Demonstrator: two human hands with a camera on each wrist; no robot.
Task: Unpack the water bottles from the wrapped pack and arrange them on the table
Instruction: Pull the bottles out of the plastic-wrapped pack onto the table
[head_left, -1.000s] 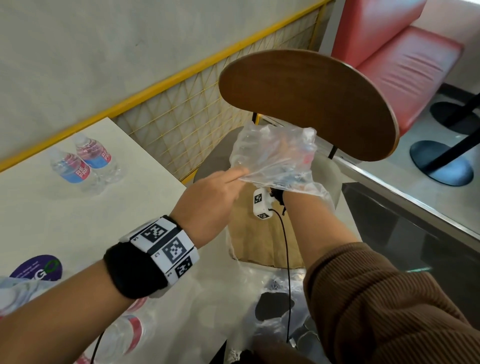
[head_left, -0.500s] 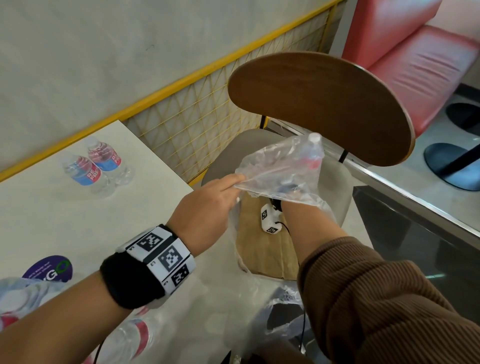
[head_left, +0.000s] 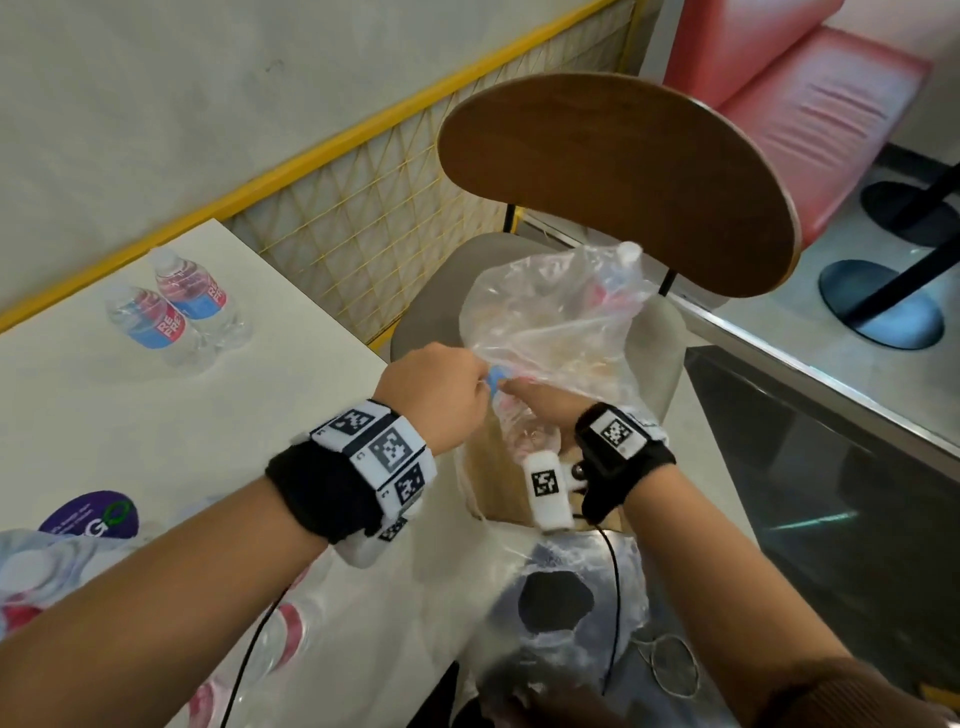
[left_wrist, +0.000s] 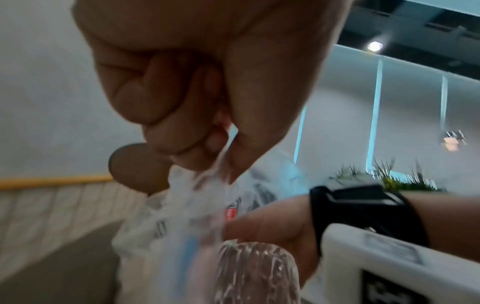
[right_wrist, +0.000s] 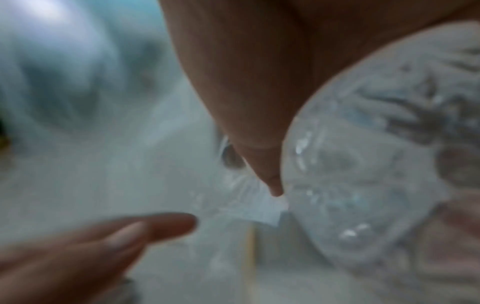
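Note:
A clear water bottle (head_left: 610, 291) is wrapped in loose clear plastic wrap (head_left: 550, 322) above the chair seat; its white cap (head_left: 629, 253) points up and away. My right hand (head_left: 535, 402) grips the bottle's lower end, whose ribbed base (right_wrist: 363, 185) fills the right wrist view. My left hand (head_left: 467, 374) is a fist pinching an edge of the wrap (left_wrist: 215, 166) between thumb and fingers, beside the bottle base (left_wrist: 257, 271). Two bottles with red and blue labels (head_left: 150, 325) (head_left: 197, 296) lie side by side on the white table (head_left: 104, 426).
A wooden chair back (head_left: 613, 176) stands just beyond my hands, with a yellow mesh rail (head_left: 363, 208) behind it. More wrapped bottles (head_left: 31, 577) lie at the table's near left, others (head_left: 285, 634) under my left forearm. A purple sticker (head_left: 91, 517) marks the table. A red bench (head_left: 810, 104) is far right.
Both hands have dropped lower and closer to me with the wrapped bottle. My left hand went from touching the wrap to pinching it. My right wrist now shows outside the wrap.

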